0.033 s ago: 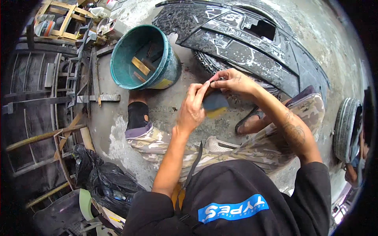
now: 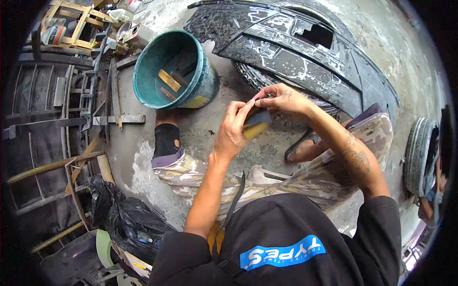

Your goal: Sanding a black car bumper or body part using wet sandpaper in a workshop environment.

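In the head view, my left hand (image 2: 231,126) and my right hand (image 2: 279,100) meet near the middle, thumbs and fingertips pinched together on a dark grey-and-yellow sheet or pad (image 2: 256,125), blurred and partly hidden by the fingers. A teal bucket (image 2: 143,86) stands beyond my left hand, with several small wood or dark blocks (image 2: 169,80) inside. Just past my right hand, a black body panel (image 2: 300,62) with white, wet-looking streaks rests over a tyre (image 2: 253,74). My legs in camouflage trousers are folded around the hands, on the stained concrete floor.
Stacked frames and slats (image 2: 64,119) crowd the left, with clutter and a wooden rack (image 2: 78,28) behind. Black plastic bags (image 2: 133,219) lie at lower left. A tyre (image 2: 415,157) stands at the right, beside a partly visible limb (image 2: 427,209), possibly another person's.
The grey-and-yellow piece has tilted between my fingers, its yellow part shifting slightly up and left and blurring. My hands have barely moved.
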The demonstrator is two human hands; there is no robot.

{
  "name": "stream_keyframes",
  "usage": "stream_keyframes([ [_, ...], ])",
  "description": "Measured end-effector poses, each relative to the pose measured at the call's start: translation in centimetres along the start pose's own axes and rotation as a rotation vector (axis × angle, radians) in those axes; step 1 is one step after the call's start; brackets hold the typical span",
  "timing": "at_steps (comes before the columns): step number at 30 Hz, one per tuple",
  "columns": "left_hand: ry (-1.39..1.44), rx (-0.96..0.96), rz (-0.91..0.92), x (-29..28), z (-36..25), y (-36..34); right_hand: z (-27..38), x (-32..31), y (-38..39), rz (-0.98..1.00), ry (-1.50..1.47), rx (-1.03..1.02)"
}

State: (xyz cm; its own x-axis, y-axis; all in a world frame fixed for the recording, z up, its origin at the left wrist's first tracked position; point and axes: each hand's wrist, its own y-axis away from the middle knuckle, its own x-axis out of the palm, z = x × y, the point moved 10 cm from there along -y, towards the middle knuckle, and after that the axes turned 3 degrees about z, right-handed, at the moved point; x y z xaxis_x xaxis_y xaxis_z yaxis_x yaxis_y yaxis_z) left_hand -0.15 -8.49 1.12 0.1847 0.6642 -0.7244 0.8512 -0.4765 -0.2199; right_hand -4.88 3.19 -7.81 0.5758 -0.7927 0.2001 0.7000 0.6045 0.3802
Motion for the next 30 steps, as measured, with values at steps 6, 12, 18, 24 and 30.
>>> stream_keyframes([
  [6, 0.148, -0.008, -0.176, -0.3, 0.5, -0.4, 0.6, 0.1, 0.6, -0.012, -0.071, 0.024],
  [12, 0.037, -0.292, -0.496, -10.8, 8.0, -1.7, 13.3, -2.6, 9.3, -0.368, 0.809, -0.365],
  [18, -0.034, -0.327, -0.187, -15.4, 25.0, -8.3, 12.7, -16.0, 16.2, -0.44, 0.687, -0.103],
  [24, -0.455, -0.428, 0.194, -8.3, 38.2, -7.6, 3.5, -22.4, 12.4, -0.545, 1.2, -0.151],
  [30, -0.518, -0.156, 0.477, -7.1, 40.7, -1.9, 3.2, -19.3, 5.4, -0.509, 1.228, -0.217],
])
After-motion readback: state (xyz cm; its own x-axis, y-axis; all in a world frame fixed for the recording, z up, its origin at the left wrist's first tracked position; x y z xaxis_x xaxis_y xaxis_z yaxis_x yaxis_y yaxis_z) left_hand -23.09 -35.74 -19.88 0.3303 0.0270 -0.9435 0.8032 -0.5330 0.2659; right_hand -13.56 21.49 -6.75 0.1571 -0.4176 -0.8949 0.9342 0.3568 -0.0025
